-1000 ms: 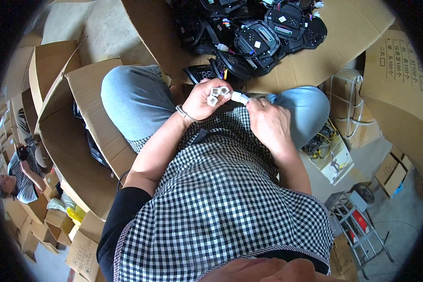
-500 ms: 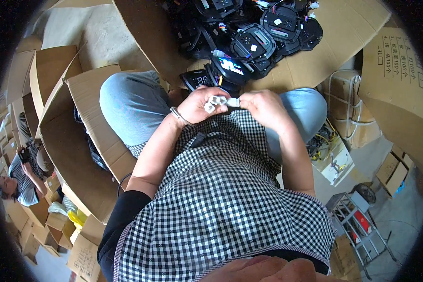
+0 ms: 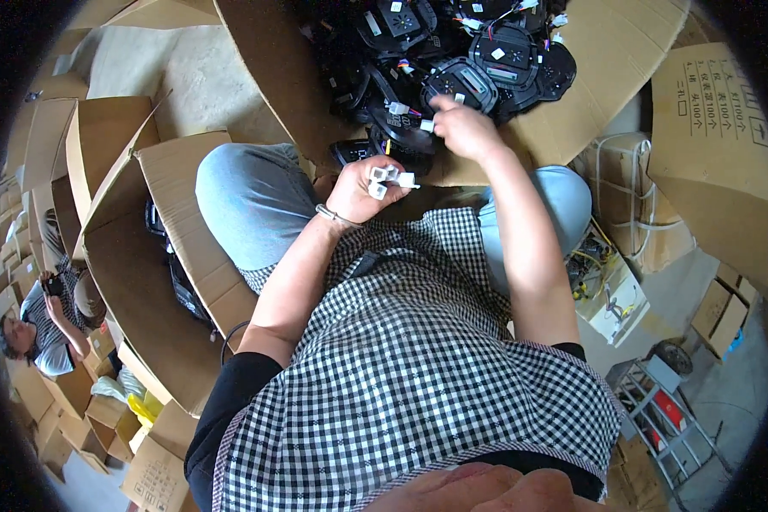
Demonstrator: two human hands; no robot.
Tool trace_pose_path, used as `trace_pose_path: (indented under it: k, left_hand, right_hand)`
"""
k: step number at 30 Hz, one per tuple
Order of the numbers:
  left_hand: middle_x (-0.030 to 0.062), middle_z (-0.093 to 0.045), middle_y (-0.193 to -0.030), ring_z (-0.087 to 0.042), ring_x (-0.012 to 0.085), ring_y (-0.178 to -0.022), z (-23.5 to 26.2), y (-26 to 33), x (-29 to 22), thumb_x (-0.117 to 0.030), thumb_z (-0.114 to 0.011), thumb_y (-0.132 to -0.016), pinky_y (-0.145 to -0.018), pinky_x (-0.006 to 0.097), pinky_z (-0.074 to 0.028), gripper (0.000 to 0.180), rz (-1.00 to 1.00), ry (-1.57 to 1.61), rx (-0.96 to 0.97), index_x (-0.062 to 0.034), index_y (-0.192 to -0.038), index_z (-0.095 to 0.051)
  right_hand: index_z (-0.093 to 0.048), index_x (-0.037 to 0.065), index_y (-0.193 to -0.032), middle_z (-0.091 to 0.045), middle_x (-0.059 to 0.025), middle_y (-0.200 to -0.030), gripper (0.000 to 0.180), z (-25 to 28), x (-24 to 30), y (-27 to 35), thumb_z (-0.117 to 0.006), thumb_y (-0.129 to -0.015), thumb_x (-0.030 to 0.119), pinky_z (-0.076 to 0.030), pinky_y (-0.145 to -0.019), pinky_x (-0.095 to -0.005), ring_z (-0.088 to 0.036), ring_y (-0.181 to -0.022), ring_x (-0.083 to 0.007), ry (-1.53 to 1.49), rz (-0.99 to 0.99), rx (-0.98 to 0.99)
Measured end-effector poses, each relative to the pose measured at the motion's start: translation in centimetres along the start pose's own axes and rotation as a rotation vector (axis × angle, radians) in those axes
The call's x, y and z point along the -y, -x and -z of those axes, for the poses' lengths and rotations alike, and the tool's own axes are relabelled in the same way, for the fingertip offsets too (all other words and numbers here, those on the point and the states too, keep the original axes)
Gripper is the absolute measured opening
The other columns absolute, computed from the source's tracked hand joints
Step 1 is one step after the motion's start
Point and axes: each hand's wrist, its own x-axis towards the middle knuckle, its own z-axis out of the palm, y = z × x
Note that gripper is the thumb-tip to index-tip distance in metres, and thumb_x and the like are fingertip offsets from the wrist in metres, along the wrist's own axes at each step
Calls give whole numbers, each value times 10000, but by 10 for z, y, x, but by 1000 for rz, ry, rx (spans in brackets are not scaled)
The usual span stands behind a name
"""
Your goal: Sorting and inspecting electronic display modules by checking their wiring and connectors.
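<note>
Several white plastic plug connectors [image 3: 382, 181] are bunched in my left hand [image 3: 363, 192], which is closed around them above my lap. Their open ends face up and to the right. My right hand [image 3: 468, 132] is over the box, its fingers apart near the black instrument units [image 3: 461, 84]. Beside its fingertips is another white connector [image 3: 427, 125]; whether they touch cannot be made out. Just beyond my left hand lies a dark display unit [image 3: 354, 152]. More units with coloured wires and white plugs are piled behind it.
The cardboard box [image 3: 610, 64] with the units opens in front of my knees. Another open carton [image 3: 132, 286] stands at my left. At right are a strapped carton [image 3: 627, 188] and a metal hand trolley [image 3: 661, 410]. A person [image 3: 51, 324] sits among boxes at far left.
My right hand has moved away from my left hand, forward and up over the units. The lit display near the box edge has gone dark. My left hand keeps its connectors.
</note>
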Motion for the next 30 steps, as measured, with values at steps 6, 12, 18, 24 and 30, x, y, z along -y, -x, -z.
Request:
trace_pose_path:
  k: [6, 12, 18, 24, 30]
  left_hand:
    - [9, -680, -861, -631, 99, -779, -1, 1, 1, -82, -785, -769, -717, 259, -505, 216, -45, -47, -56, -62, -931, -644]
    - [1, -682, -850, -641, 110, -772, -3, 3, 4, -80, -781, -772, -723, 268, -509, 212, -54, -37, -74, -63, -932, -643]
    - [63, -680, -1011, -655, 253, -914, -7, -4, 1, -77, -740, -717, -802, 352, -504, 211, -294, -45, -133, -83, -894, -625]
    - [102, -647, -1209, -658, 234, -933, -4, -3, 2, -96, -729, -701, -781, 364, -471, 218, -452, -169, -70, -131, -873, -600]
    - [18, -694, -1027, -658, 217, -835, -9, -3, 1, -124, -743, -702, -784, 350, -457, 246, -505, -148, 111, -137, -893, -589]
  right_hand:
    - [-648, 57, -928, -646, -150, -906, 93, 33, -16, -9, -591, -897, 123, -518, -762, -383, -646, -789, -300, -35, 203, -435]
    - [-617, -17, -955, -678, -97, -899, 168, 53, 37, 33, -544, -969, 133, -520, -803, -304, -647, -814, -157, -1352, -264, -852]
    - [-617, -34, -970, -512, -130, -1309, 119, -35, 81, 70, -603, -878, 40, -509, -866, -368, -604, -1072, -247, -487, -81, -471]
    - [-357, -8, -1359, -429, -262, -1347, 637, -19, 113, 89, -630, -787, 46, -416, -999, -489, -490, -1191, -443, -188, -100, -316]
    - [-127, 27, -1487, -322, -316, -1428, 822, -27, 102, 110, -602, -818, 67, -348, -1066, -499, -394, -1277, -471, -176, -33, -162]
